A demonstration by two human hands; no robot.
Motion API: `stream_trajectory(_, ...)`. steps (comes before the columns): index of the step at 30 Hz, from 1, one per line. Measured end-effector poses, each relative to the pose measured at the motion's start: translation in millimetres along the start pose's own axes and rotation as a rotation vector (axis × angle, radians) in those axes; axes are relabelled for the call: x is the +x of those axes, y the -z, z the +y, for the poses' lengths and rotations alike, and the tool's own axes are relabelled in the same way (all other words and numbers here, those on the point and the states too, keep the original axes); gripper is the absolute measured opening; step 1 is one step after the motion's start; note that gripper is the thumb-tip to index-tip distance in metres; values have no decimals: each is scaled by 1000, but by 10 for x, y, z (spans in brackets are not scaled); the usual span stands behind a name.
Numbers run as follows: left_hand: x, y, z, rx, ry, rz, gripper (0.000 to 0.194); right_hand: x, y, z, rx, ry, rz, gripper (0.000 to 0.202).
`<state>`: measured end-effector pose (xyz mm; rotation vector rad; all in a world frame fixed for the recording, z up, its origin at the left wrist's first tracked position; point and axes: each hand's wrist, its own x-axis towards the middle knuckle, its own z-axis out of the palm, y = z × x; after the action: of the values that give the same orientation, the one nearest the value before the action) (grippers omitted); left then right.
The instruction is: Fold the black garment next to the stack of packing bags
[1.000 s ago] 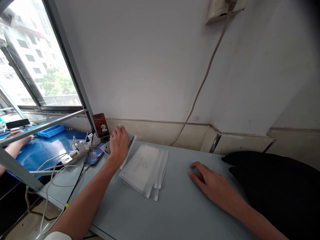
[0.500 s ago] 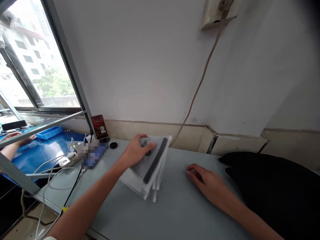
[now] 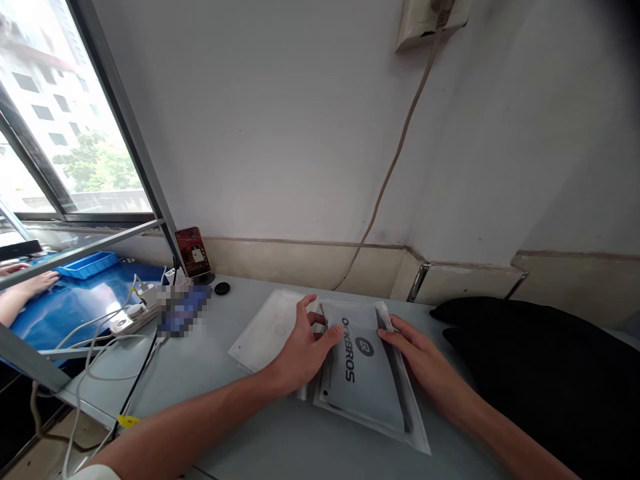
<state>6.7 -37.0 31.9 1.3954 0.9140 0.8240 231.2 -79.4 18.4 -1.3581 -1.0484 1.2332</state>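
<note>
A clear zip bag [image 3: 373, 373] with a dark grey printed item inside is tilted a little above the grey table [image 3: 280, 440]. My right hand [image 3: 415, 350] pinches its right edge, thumb on top. At its left edge is my left hand [image 3: 310, 347], with the thumb on the bag's face and the fingers curled; whether those fingers grip the bag is hard to tell. Left of it, partly under my left hand, lies a small stack of frosted bags [image 3: 270, 327].
Black cloth [image 3: 540, 373] covers the table's right side. At the left are a propped phone [image 3: 193, 252], a round black lid [image 3: 223, 288], a power strip [image 3: 127, 320] with cables, and a metal frame. Beyond it, another person's hand [image 3: 37, 285] rests on a blue surface.
The printed bag has moved right, off the stack, and turned. My right hand has taken hold of its right edge. My left hand has moved right with it. The view has shifted slightly.
</note>
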Motion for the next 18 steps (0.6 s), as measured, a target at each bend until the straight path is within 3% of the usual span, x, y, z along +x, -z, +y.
stream_trajectory(5,41,11,39,-63,83,-11,75,3,12,13,-19,-11,56,42)
stream_trajectory(12,77,49,14,-99,67,-73,72,-48,-26,-50,-107,-33,44,26)
stream_trajectory(18,109,150,81,-43,109,-266,70,-36,-15,-71,-187,65,10,46)
